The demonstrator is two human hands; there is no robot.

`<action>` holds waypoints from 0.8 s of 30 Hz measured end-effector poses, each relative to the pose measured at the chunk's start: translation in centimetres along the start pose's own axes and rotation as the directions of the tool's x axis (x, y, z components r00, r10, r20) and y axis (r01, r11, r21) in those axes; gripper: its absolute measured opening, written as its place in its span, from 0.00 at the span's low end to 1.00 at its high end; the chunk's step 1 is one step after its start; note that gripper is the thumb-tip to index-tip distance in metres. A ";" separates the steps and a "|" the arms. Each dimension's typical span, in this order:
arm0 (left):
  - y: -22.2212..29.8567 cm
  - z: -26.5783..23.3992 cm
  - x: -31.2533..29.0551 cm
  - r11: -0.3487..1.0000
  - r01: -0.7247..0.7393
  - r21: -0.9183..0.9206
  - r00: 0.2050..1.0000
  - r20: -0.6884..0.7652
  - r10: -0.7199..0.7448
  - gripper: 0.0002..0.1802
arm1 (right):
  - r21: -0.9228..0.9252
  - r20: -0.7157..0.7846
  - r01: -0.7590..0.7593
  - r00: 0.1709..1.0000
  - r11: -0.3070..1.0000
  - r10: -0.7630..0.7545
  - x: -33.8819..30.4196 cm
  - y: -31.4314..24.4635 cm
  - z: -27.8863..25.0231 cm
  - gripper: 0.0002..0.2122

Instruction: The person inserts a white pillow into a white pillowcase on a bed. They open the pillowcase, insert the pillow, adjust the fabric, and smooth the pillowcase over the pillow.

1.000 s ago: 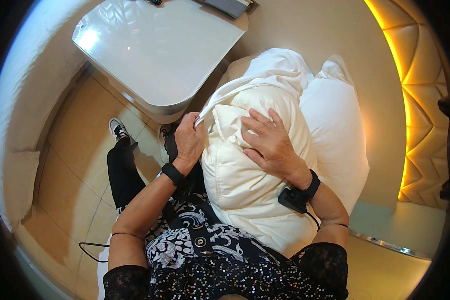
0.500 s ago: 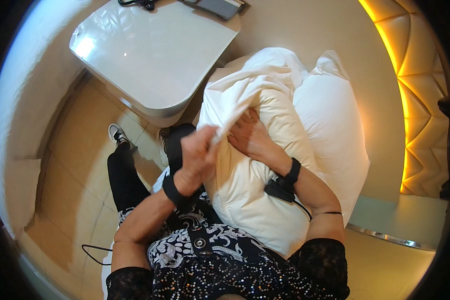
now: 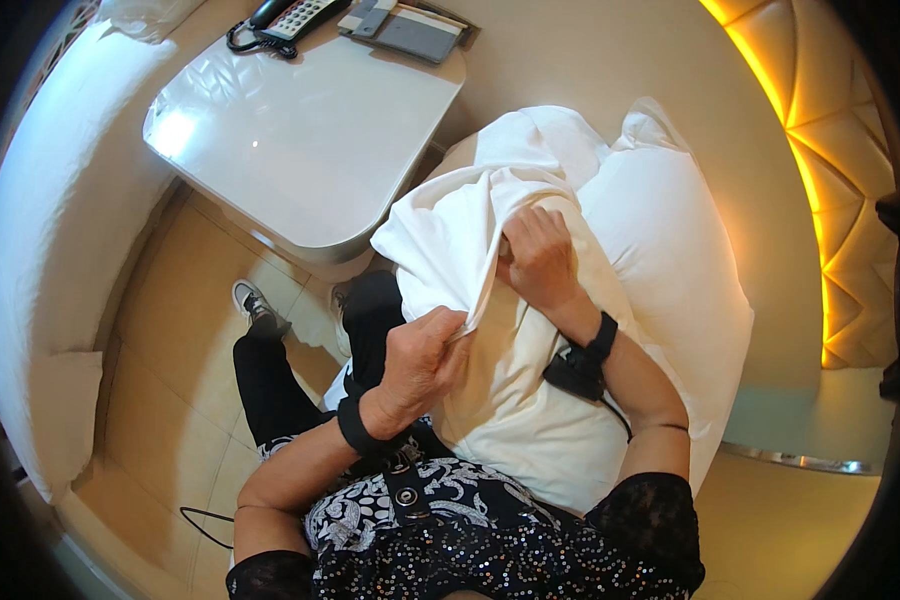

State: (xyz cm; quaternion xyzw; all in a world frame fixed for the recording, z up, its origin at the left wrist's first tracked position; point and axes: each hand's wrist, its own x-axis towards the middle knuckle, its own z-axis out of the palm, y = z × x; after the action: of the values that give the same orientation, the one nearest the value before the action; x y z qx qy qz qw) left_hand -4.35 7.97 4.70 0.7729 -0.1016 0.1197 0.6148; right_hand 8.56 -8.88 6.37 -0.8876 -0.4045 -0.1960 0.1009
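Note:
A cream puffy pillow (image 3: 530, 390) leans across my lap, its far part covered by a white pillowcase (image 3: 440, 235). My left hand (image 3: 422, 362) pinches the near edge of the pillowcase and holds it stretched toward me. Farther up the same edge, my right hand (image 3: 543, 258) is closed on the cloth, its fingers curled over the hem and its wrist above the pillow. Folds run through the fabric between the two hands. Both wrists wear black bands, and a small black device (image 3: 574, 374) is fixed at the right one.
Beyond the pillow on the right lies another plump white pillow (image 3: 660, 215). A glossy white table (image 3: 300, 140) stands at the far left, bearing a corded telephone (image 3: 295, 20) and a grey folder-like item (image 3: 407, 33). White bedding (image 3: 50, 260) is at the left; a lit padded panel (image 3: 850, 220) at the right.
My right hand has gone from lying spread on the pillow to gripping the pillowcase edge. My left hand keeps its pinch, slightly lower and to the right. More of the telephone shows.

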 end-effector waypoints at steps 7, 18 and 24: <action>0.8 1.9 0.4 0.984 -0.068 0.162 0.995 0.083 0.055 0.06 | -0.080 -0.052 -0.072 0.996 0.994 0.068 2.5 8.1 1.4 0.04; -1.9 2.9 -1.3 0.943 -0.064 0.327 0.983 0.182 0.003 0.09 | 0.814 0.197 -0.564 0.496 0.141 0.846 -15.1 16.2 -2.1 0.11; -2.5 0.5 -2.0 0.928 0.039 0.370 0.892 0.406 -0.200 0.11 | 0.918 0.394 -0.134 0.177 -0.374 0.902 -11.5 10.9 -4.7 0.12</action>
State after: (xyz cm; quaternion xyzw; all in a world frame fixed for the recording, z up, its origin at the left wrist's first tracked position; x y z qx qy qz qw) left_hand -5.48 8.09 1.63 0.8821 -0.1652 -0.0790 0.4339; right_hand 8.67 -25.38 5.40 -0.5139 0.2209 -0.0655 0.8263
